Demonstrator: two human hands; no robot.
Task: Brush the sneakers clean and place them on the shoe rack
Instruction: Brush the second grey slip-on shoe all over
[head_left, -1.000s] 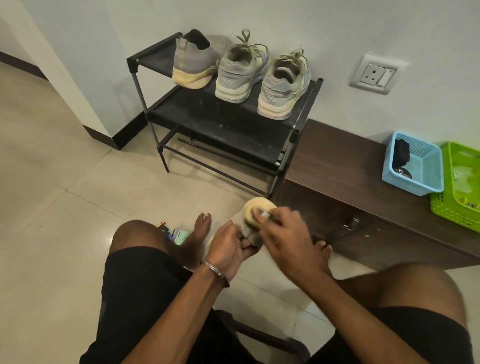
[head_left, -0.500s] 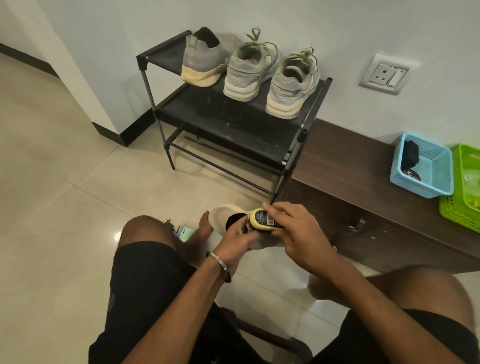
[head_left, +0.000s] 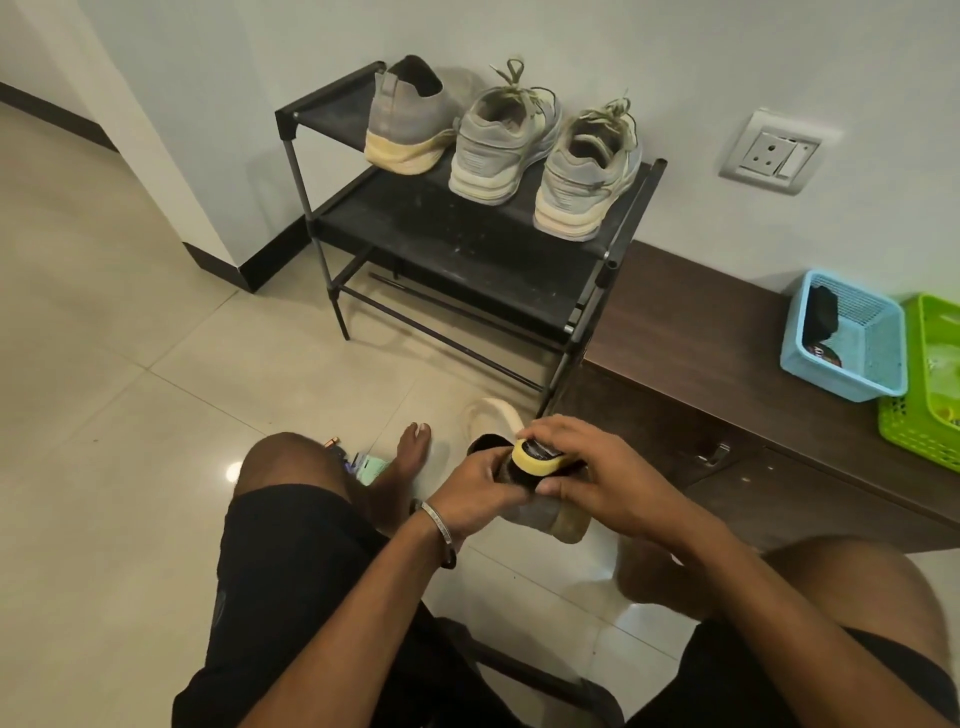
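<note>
L hand (head_left: 475, 491) grips sneaker (head_left: 540, 512), sole tipped away, heel toward viewer; R hand (head_left: 597, 478) fingers curled round brush (head_left: 537, 454).

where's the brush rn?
Head view, lower centre: the yellow brush is in the right hand, pressed onto the sneaker the left hand holds, over the floor in front of the shoe rack.
</note>
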